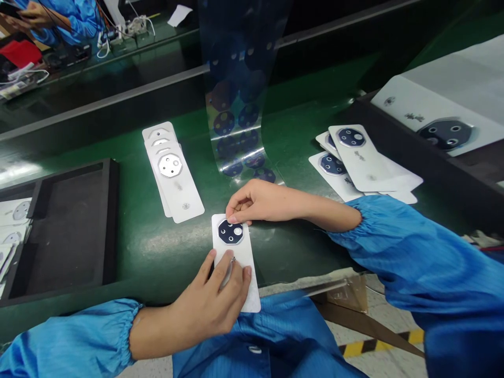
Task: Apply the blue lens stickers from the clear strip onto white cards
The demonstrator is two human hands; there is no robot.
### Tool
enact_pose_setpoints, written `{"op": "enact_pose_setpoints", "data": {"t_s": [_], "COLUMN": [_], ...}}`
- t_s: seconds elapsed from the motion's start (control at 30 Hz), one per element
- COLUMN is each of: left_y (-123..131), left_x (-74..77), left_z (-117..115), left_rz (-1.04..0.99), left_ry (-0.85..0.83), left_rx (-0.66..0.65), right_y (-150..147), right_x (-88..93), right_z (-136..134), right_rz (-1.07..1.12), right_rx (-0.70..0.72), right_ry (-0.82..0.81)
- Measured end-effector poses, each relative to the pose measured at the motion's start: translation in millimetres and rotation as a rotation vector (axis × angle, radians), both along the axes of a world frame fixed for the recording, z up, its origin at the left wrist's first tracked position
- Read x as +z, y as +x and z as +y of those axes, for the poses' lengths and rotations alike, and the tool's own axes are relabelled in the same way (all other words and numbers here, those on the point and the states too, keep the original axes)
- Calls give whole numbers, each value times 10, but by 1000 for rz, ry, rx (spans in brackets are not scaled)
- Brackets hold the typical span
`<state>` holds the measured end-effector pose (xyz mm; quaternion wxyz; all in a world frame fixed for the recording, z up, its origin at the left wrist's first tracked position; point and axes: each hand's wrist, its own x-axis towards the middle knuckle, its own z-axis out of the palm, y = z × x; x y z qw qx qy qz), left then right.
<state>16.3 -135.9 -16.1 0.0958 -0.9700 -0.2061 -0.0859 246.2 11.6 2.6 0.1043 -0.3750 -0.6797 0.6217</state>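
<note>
A white phone back cover (241, 258) lies on the green table near its front edge, with a dark octagonal camera film (230, 231) at its top. My left hand (214, 300) lies flat on the cover's lower half, fingers stretched out. My right hand (258, 201) pinches its fingers together at the cover's upper edge, right above the dark film. Both arms wear blue sleeves.
A stack of white covers with silver octagons (173, 170) lies to the left. A clear film strip with dark octagons (238, 126) runs up the middle. Covers with dark films (364, 160) sit at right. A black tray (71, 226) stands left. Another person's hands (33, 13) are far back.
</note>
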Motion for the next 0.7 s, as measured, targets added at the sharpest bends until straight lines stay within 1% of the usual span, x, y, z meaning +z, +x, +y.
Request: {"op": "enact_pose_setpoints", "data": {"t_s": [0.27,0.33,0.4,0.47,0.53,0.6,0.63,0.67,0.7], "left_y": [6,5,0,-4,-3,2,6,11,18], "left_x": [-16,-2,28,44,-1,-115,-183,-247,-299], "left_z": [-4,7,10,-2,-15,-2,16,34,50], "left_rz": [6,4,10,21,14,-49,-93,-137,-169], "left_ry": [-3,-2,12,43,109,235,302,360,398], "left_rx": [-10,-6,-4,-5,-8,-7,1,16,25], "right_y": [-4,-14,-36,-69,-107,-139,-150,-158,-164], "right_x": [1,6,25,46,36,-18,-54,-88,-115], "right_z": [-4,-8,-38,-104,-186,-246,-262,-271,-276], "right_rz": [-18,-43,-74,-95,-131,-243,-331,-414,-479], "right_rx": [-8,-13,-16,-17,5,59,50,15,-28], "right_ry": [-9,29,118,244,432,750,916,1049,1141]}}
